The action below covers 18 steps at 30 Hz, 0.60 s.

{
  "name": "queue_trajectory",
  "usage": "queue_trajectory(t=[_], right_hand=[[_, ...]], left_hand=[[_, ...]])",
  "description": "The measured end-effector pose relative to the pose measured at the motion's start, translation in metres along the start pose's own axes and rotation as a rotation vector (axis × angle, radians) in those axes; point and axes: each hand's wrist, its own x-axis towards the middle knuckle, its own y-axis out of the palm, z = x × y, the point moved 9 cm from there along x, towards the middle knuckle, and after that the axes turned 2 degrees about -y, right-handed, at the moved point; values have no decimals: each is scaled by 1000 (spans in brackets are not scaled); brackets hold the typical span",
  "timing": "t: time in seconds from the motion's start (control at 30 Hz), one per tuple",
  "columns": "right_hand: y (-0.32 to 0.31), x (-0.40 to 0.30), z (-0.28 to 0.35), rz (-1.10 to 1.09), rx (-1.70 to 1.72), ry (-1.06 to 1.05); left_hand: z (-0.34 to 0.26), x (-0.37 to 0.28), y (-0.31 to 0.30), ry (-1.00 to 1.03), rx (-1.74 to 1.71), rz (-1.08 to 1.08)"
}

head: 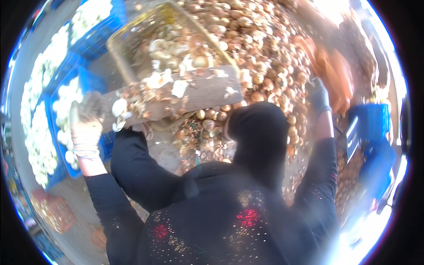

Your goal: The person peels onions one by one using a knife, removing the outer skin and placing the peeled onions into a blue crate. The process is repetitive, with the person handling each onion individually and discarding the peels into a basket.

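My left hand, in a pale glove with a band at the wrist, is at the left end of a wooden board. Blur hides its fingers and whether it holds anything. Onion skins and a peeled white onion lie on the board, which rests across the near side of a yellow-rimmed crate with onions and skins inside. My right hand, in a grey glove, is out to the right, at the edge of the heap of unpeeled onions and beside an orange mesh sack. Its fingers are blurred.
Blue plastic crates of peeled white onions stand at the left. At the right are more blue crates and filled sacks. A red mesh sack lies at lower left. Loose onions lie between my knees.
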Motion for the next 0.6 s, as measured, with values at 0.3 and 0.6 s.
queue_trajectory(t=[0.3, 0.6], right_hand=[[80, -145, -180, 181, -239, 663], [137, -157, -283, 86, 123, 789]], left_hand=[[153, 40, 114, -252, 247, 93], [201, 62, 144, -349, 383, 59]])
